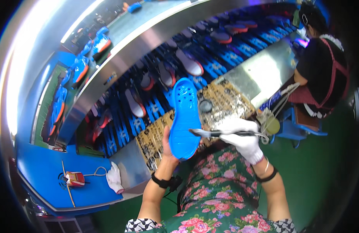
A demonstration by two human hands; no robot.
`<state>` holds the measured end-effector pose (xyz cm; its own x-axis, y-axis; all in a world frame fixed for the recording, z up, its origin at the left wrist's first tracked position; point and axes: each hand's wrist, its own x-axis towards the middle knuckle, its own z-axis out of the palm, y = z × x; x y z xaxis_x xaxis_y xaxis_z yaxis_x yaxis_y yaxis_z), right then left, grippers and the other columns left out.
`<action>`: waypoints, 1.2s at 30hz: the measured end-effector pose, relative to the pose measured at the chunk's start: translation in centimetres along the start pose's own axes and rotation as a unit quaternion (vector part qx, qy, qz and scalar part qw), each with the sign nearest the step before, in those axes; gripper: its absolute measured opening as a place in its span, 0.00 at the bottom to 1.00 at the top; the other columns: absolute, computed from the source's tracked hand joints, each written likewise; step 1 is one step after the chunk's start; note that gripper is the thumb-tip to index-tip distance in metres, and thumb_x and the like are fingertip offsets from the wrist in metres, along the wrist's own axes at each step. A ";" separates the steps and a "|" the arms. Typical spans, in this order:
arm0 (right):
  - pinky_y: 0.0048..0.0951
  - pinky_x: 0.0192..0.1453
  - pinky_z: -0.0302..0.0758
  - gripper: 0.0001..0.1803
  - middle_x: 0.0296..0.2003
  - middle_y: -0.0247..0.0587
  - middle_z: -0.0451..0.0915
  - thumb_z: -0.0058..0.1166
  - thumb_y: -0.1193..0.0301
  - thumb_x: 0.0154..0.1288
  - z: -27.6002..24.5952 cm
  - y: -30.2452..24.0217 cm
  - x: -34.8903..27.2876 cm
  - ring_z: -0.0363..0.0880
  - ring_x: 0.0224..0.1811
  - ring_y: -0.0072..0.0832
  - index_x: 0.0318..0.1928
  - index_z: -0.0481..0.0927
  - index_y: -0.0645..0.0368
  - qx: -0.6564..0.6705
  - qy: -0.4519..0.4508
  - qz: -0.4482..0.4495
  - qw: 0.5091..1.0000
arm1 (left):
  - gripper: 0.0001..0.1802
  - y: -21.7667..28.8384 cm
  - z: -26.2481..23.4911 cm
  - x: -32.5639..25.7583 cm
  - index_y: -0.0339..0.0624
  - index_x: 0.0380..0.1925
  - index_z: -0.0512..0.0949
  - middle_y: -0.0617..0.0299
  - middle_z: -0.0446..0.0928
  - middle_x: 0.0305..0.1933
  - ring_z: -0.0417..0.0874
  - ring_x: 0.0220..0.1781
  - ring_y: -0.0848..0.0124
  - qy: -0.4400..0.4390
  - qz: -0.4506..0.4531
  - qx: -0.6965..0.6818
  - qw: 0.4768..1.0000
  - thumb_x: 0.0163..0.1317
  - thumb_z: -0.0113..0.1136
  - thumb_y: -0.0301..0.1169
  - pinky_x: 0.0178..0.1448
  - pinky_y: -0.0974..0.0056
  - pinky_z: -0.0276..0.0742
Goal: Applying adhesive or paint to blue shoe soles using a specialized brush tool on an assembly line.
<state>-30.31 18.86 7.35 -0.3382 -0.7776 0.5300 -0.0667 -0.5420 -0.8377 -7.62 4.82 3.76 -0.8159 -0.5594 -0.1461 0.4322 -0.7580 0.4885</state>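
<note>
I've got the bright blue rubber shoe sole (184, 120) gripped in my bare left hand (168, 146) mid-frame, while my white-gloved right hand (241, 136) is closed on a thin metal-handled brush (222, 133) touching its lower half. Looks like the coating step; next stroke probably needs the sole held steady.

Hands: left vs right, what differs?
The left hand is bare and grips the blue shoe sole from behind, holding it upright; the right hand wears a white glove and holds a brush across the sole's lower part. Both wrists carry a dark band.
</note>
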 end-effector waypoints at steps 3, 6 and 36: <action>0.25 0.39 0.79 0.12 0.43 0.51 0.85 0.59 0.87 0.56 -1.9 -1.0 -1.0 0.81 0.32 0.26 0.42 0.85 0.67 0.274 0.200 0.131 0.932 | 0.73 4.1 5.1 0.2 0.27 0.73 0.51 0.34 0.69 0.66 0.79 0.60 0.43 -0.164 0.025 0.072 0.983 0.43 0.72 0.71 0.60 0.40 0.80; 0.24 0.41 0.78 0.07 0.44 0.50 0.86 0.57 0.87 0.58 -2.5 0.5 -1.2 0.81 0.34 0.25 0.36 0.84 0.66 0.285 0.214 0.134 0.925 | 0.77 9.3 9.7 1.9 0.27 0.73 0.50 0.34 0.68 0.65 0.81 0.52 0.48 -0.305 0.064 0.124 0.942 0.37 0.75 0.73 0.47 0.49 0.87; 0.18 0.33 0.77 0.09 0.37 0.40 0.88 0.64 0.82 0.61 -1.1 8.1 -0.3 0.84 0.32 0.21 0.42 0.87 0.65 0.307 0.247 0.286 0.874 | 0.38 18.2 25.2 28.6 0.27 0.67 0.68 0.42 0.73 0.63 0.76 0.64 0.48 0.065 0.502 0.751 0.423 0.63 0.62 0.43 0.70 0.54 0.69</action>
<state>-31.82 15.05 0.29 -0.5261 -0.8265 -0.2004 0.7097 -0.2969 -0.6389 -32.83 -16.52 30.18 -0.4395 -0.4341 0.7864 -0.2770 0.8983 0.3411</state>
